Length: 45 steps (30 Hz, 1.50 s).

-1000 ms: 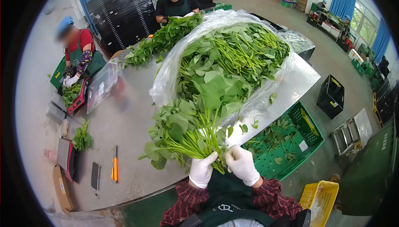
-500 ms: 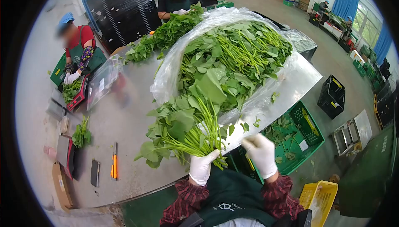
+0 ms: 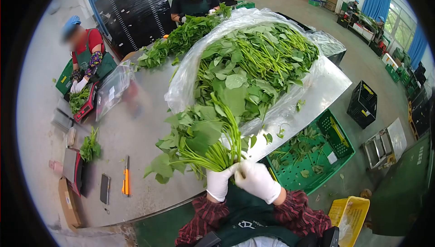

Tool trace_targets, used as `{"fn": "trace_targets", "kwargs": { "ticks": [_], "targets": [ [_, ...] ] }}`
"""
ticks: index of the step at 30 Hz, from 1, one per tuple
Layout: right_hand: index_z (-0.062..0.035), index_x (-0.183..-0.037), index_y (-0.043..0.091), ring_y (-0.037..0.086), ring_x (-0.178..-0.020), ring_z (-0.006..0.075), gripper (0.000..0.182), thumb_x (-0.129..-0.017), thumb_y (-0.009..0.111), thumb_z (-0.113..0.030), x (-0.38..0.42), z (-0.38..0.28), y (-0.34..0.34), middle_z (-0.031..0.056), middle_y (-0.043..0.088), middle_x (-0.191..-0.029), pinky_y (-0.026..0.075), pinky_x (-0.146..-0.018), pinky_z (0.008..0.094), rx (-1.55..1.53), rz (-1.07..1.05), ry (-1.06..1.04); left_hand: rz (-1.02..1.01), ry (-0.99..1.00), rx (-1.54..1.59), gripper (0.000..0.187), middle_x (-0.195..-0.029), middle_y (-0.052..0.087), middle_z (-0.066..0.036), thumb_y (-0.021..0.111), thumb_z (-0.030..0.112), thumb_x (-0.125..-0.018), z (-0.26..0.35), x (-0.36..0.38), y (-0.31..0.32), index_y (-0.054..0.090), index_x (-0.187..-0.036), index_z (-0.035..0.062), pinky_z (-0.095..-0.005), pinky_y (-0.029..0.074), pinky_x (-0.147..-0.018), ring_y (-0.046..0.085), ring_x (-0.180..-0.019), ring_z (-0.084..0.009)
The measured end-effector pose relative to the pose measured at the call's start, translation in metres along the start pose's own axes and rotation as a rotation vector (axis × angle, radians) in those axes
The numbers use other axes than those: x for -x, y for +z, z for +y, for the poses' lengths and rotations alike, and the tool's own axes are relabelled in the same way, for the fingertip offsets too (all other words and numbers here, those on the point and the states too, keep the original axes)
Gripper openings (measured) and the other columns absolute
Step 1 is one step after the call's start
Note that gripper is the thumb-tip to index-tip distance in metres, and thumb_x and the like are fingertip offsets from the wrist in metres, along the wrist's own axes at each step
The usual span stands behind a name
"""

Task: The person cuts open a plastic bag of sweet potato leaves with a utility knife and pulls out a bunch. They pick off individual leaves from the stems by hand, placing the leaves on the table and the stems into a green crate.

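My left hand [image 3: 218, 183], in a white glove, is closed round the stems of a bunch of leafy greens [image 3: 206, 140]. The leaves fan out up and to the left over the grey table. Beside it my gloved right hand [image 3: 257, 180] is closed at the stem ends, its fingertips pinching stems there and touching the left hand. The cut ends are hidden behind the gloves. Just beyond the bunch lies a large heap of the same greens [image 3: 267, 61] in an open clear plastic bag [image 3: 181, 81].
An orange knife [image 3: 125, 181] and a dark phone-like object [image 3: 104, 189] lie on the table [image 3: 149, 156]. A green crate [image 3: 312, 181] with loose leaves stands below right, near a yellow basket [image 3: 351, 215]. Two co-workers [image 3: 88, 50] handle greens across the table.
My right hand has moved left from over the green crate to the stem ends. The left hand still grips the bunch. The far co-worker's hands have moved apart.
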State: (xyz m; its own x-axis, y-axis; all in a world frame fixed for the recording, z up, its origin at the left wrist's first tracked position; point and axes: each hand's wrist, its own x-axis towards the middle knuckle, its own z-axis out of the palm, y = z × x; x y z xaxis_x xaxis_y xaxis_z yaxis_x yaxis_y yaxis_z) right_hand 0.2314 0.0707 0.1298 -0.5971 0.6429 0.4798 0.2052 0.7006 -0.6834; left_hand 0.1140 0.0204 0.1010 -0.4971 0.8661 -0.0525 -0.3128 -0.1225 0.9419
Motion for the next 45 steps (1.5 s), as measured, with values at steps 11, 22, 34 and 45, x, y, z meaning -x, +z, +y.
{"fn": "trace_targets", "kwargs": {
  "ticks": [11, 22, 34, 45],
  "targets": [
    [-0.0050, -0.084, 0.054, 0.057, -0.058, 0.0313, 0.015, -0.075, 0.064, -0.010, -0.013, 0.008, -0.001, 0.0132, 0.056, -0.070, 0.045, -0.051, 0.0383, 0.266, -0.014, -0.080, -0.018, 0.074, -0.064, 0.027, -0.091, 0.063, -0.004, 0.069, -0.003, -0.070, 0.007, 0.005, 0.008, 0.060, -0.095, 0.0004, -0.0267, 0.048, -0.075, 0.059, -0.082, -0.0120],
    [-0.0016, -0.101, 0.055, 0.060, -0.067, 0.0135, 0.024, -0.078, 0.058, -0.001, -0.036, 0.007, -0.034, 0.0111, 0.061, -0.078, 0.047, -0.060, 0.0287, -0.125, 0.191, 0.279, -0.082, -0.082, 0.039, 0.025, -0.087, 0.063, -0.003, 0.067, -0.004, -0.072, 0.014, 0.006, 0.001, 0.062, -0.096, -0.0005, -0.0225, 0.046, -0.064, 0.058, -0.073, -0.0100],
    [-0.0041, -0.086, 0.055, 0.059, -0.069, 0.0187, 0.019, -0.070, 0.058, 0.005, -0.011, -0.019, -0.032, 0.0072, 0.057, -0.073, 0.048, -0.060, 0.0296, -0.540, -0.730, 0.133, -0.039, -0.248, 0.226, 0.027, -0.091, 0.064, -0.007, 0.063, -0.005, -0.074, 0.013, -0.002, -0.007, 0.060, -0.100, 0.0000, -0.0264, 0.049, -0.070, 0.061, -0.079, -0.0147],
    [0.0005, -0.088, 0.052, 0.054, -0.057, 0.0159, 0.018, -0.082, 0.063, -0.012, -0.018, 0.013, -0.016, 0.0076, 0.055, -0.068, 0.044, -0.053, 0.0283, -0.353, -0.106, 0.355, -0.069, -0.124, 0.225, 0.030, -0.087, 0.063, -0.006, 0.064, -0.007, -0.073, 0.015, -0.001, 0.002, 0.057, -0.101, -0.0005, -0.0289, 0.051, -0.070, 0.062, -0.077, -0.0163]
  ]
}}
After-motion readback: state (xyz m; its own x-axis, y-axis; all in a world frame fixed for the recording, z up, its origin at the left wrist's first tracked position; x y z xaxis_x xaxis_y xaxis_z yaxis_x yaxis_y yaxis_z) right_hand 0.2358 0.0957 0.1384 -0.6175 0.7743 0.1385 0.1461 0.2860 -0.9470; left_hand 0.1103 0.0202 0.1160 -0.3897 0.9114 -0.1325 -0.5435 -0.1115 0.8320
